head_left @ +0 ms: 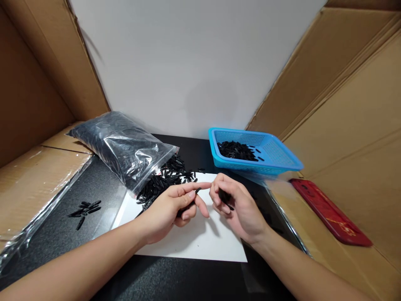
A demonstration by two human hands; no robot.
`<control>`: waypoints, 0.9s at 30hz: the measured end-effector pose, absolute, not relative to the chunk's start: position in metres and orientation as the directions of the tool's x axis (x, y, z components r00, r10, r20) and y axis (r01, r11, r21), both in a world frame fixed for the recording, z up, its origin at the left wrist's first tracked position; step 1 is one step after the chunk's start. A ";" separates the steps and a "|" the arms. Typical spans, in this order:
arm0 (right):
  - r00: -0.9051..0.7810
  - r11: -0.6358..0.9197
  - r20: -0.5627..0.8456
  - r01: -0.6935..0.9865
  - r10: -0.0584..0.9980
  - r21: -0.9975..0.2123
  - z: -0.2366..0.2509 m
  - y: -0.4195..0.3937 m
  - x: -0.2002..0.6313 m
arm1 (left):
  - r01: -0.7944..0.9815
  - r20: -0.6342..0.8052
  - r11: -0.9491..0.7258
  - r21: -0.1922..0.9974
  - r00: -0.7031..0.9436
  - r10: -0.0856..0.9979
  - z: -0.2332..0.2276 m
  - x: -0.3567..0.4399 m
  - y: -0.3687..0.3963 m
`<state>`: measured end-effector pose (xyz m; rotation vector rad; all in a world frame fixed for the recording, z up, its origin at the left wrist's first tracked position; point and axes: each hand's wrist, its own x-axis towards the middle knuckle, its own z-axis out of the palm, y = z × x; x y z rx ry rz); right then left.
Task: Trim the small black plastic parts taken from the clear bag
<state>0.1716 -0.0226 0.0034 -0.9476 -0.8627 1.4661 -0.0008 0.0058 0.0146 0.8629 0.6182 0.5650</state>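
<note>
My left hand [175, 205] is above a white sheet of paper [200, 246], its index finger stretched toward my right hand. A few long black sunflower seeds [198, 190] are held between its thumb and curled fingers. My right hand [236, 205] is curled close by, with dark sunflower seeds [224, 195] in the palm, partly hidden by the fingers. The two hands touch or nearly touch at the left index fingertip. Behind my left hand, a heap of sunflower seeds [156, 186] lies on the paper at the mouth of a clear zip bag [125, 142] full of them.
A blue two-layer plastic basket [278, 152] at the back right holds a pile of sunflower seeds [236, 150]. Several seeds [84, 211] lie apart on the black tabletop [109, 188] at left. A red phone-like object [332, 213] rests on cardboard [354, 125] at right.
</note>
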 end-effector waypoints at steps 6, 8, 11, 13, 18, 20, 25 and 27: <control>-0.028 -0.065 -0.060 -0.250 0.998 -0.966 0.003 -0.024 0.171 | -0.231 -0.289 0.580 0.781 0.691 0.663 0.020 -0.002 0.003; 0.004 0.023 0.023 -0.084 1.000 -0.996 0.001 -0.024 0.171 | -0.233 -0.277 0.577 0.782 0.700 0.658 0.019 -0.001 0.004; 0.006 0.155 0.156 0.099 0.988 -0.983 -0.001 -0.023 0.172 | -0.234 -0.256 0.572 0.786 0.719 0.646 0.018 -0.001 0.004; 0.013 0.187 0.190 0.132 0.982 -0.973 0.000 -0.023 0.173 | -0.225 -0.250 0.568 0.791 0.729 0.637 0.018 -0.001 0.004; 0.077 0.176 0.187 0.127 0.979 -0.976 0.002 -0.023 0.174 | -0.194 -0.310 0.564 0.802 0.673 0.672 0.021 0.000 0.005; 0.096 0.157 0.167 0.101 0.981 -0.982 0.002 -0.023 0.174 | -0.178 -0.354 0.564 0.806 0.619 0.701 0.021 -0.001 0.006; 0.107 0.120 0.124 0.038 0.987 -0.992 -0.002 -0.023 0.175 | -0.134 -0.368 0.524 0.841 0.567 0.737 0.017 0.000 0.005; 0.107 0.111 0.112 0.021 0.988 -0.994 -0.003 -0.023 0.175 | -0.126 -0.365 0.517 0.846 0.569 0.737 0.015 0.001 0.005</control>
